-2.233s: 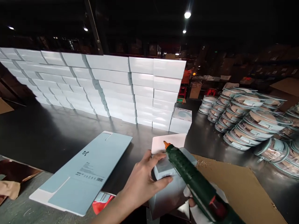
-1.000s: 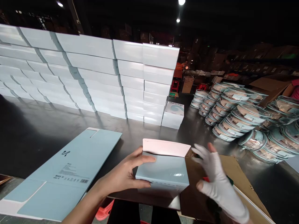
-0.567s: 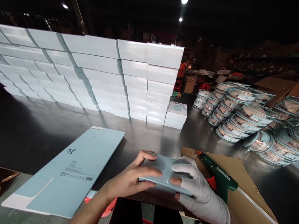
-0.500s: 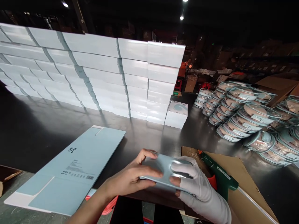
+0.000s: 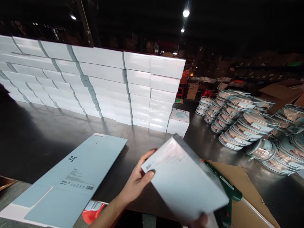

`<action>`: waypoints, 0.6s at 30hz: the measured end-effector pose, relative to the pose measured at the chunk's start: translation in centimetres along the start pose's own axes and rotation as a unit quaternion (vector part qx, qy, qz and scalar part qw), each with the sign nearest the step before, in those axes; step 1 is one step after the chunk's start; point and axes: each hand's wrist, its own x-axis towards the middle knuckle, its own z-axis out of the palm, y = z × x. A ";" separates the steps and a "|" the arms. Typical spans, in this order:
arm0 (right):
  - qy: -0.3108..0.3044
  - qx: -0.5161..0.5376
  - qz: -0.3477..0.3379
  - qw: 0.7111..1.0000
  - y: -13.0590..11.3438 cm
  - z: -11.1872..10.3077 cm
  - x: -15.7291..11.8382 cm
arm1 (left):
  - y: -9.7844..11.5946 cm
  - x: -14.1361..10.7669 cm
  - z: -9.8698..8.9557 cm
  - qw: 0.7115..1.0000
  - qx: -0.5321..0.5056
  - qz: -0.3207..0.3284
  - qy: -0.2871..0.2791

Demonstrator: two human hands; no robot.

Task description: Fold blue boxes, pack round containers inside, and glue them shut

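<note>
A pale blue-white box [image 5: 187, 180] with small print and a barcode at one corner is tilted up in front of me, above the table's front edge. My bare left hand [image 5: 136, 185] grips its left corner, the thumb on the broad printed face. At the lower edge my right hand [image 5: 202, 220], in a white glove with bare fingertips, holds the box; most of that hand is hidden behind it or blurred. To the left lies a stack of flat light-blue cartons [image 5: 59, 177] with print. Beyond the box's right side is a green glue gun [image 5: 229, 186] with a clear glue stick.
White boxes [image 5: 106, 80] form a wall along the back of the dark table [image 5: 114, 129]. One box [image 5: 179, 118] with a printed top stands at its right end. Round clear cases [image 5: 251, 123] are stacked at right. Brown cardboard [image 5: 247, 202] lies under the glue gun.
The box has been turned and raised from a flat, edge-on pose, so a broad printed face shows. My right hand has moved down to its lower edge; my left hand now grips a corner.
</note>
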 end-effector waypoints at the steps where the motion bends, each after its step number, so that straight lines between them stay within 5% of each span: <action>1: 0.026 -0.007 0.019 0.999 -0.4 -0.8 1.0 | 0.4 0.0 -0.3 1.000 0.007 -0.002 -0.007; 4: 0.125 -0.127 0.080 0.981 -1.1 -4.2 7.5 | 2.4 -0.1 -3.3 0.992 0.120 0.024 0.024; 7: 0.146 -0.264 0.078 0.950 -0.4 -6.3 17.1 | 4.0 -0.3 -8.6 0.945 0.308 0.070 0.084; 11: 0.075 -0.369 0.038 0.926 2.2 -4.0 28.2 | 4.0 0.2 -15.4 0.846 0.498 0.005 0.191; 15: -0.014 -0.387 0.014 0.922 4.5 -0.2 32.2 | 3.0 0.5 -20.5 0.748 0.598 -0.097 0.270; 18: -0.021 -0.372 0.008 0.928 4.9 0.4 30.9 | 2.7 -0.3 -23.4 0.766 0.577 -0.097 0.265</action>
